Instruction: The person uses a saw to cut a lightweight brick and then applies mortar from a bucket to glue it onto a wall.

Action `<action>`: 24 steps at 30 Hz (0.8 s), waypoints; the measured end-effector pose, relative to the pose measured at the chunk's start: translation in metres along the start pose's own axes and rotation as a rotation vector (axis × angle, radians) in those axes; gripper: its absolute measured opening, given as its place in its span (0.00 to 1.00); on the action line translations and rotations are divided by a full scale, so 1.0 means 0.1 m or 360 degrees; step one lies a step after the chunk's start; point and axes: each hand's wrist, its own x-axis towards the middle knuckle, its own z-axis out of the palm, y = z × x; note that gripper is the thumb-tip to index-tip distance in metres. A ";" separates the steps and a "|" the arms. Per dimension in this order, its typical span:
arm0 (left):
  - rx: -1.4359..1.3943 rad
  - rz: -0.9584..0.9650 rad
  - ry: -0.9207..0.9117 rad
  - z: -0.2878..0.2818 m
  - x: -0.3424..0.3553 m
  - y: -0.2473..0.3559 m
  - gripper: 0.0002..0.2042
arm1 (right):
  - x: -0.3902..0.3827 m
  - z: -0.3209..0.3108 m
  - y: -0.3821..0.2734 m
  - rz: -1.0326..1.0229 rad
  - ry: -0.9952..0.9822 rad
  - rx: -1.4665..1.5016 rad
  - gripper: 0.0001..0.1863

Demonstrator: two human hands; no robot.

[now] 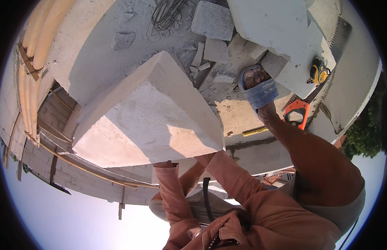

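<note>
A big pale aerated concrete block (149, 114) fills the middle of the view, one face toward me and its corner pointing away. Both my arms, in pinkish-brown sleeves, reach to its near lower edge. There my left hand (164, 164) grips the block from beneath. A little to the right, my right hand (204, 158) also holds it, close to its right corner. The block covers the fingers of both hands. Sunlight and shadow fall across the near face.
Broken block pieces (215, 50) and a coil of wire (166, 16) lie beyond. A larger pale block (270, 27) stands at far right, near a yellow tape measure (318, 71) and an orange-handled saw (297, 113). My sandalled foot (260, 86) is beside the rubble. Bamboo poles (45, 31) edge the left.
</note>
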 end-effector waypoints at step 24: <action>0.6496 0.3200 -0.0007 -0.99 -0.15 0.40 0.29 | 0.51 1.08 1.13 -0.0710 -0.0935 -0.2784 0.28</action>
